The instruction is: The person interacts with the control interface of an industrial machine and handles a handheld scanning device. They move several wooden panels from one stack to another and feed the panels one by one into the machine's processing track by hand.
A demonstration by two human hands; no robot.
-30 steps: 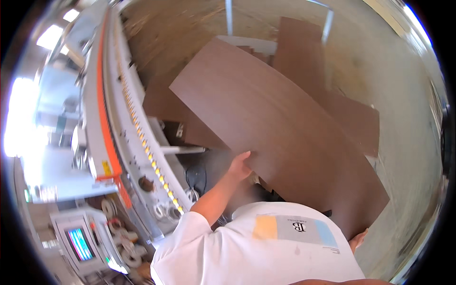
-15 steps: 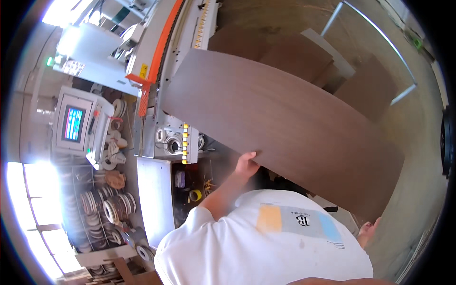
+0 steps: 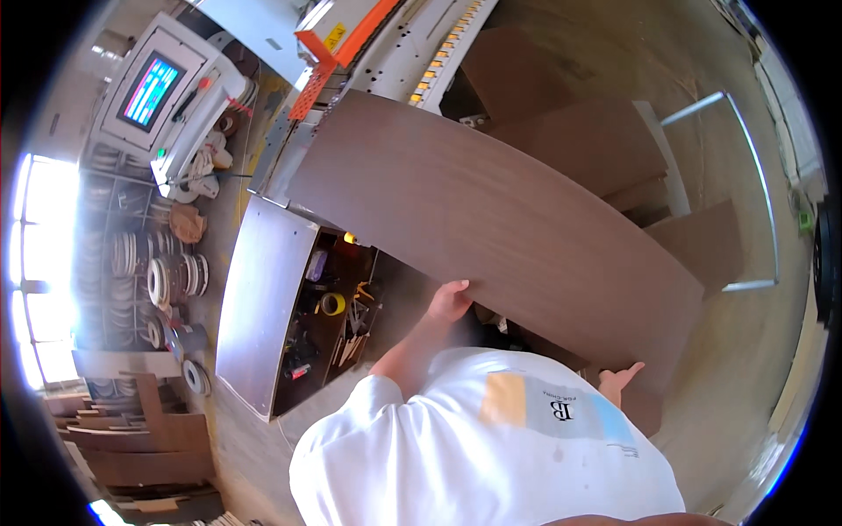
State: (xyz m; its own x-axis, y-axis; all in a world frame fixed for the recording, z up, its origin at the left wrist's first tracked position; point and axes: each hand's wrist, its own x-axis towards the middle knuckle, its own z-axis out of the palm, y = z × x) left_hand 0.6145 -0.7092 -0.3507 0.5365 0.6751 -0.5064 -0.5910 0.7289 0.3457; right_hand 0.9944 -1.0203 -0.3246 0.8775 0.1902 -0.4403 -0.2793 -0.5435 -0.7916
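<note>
A long brown wood-grain board (image 3: 500,219) stretches across the middle, its far left end over the machine's bed. My left hand (image 3: 451,301) grips its near edge around the middle, thumb on top and the other fingers hidden underneath. Farther right along the same edge, my right hand (image 3: 619,382) holds the board, one digit stretched over the top face and the rest mostly out of sight below.
The machine (image 3: 351,39) has an orange guard and yellow rollers. A control panel (image 3: 158,92) stands left, above tape rolls (image 3: 167,279). An open-fronted cabinet (image 3: 263,298) holds tools. Beyond the board lie brown panels (image 3: 588,145) and a metal frame (image 3: 761,175).
My right hand has shifted left along the near edge, away from the board's right corner. My left hand keeps its hold. The view has turned, bringing more of the cabinet into sight.
</note>
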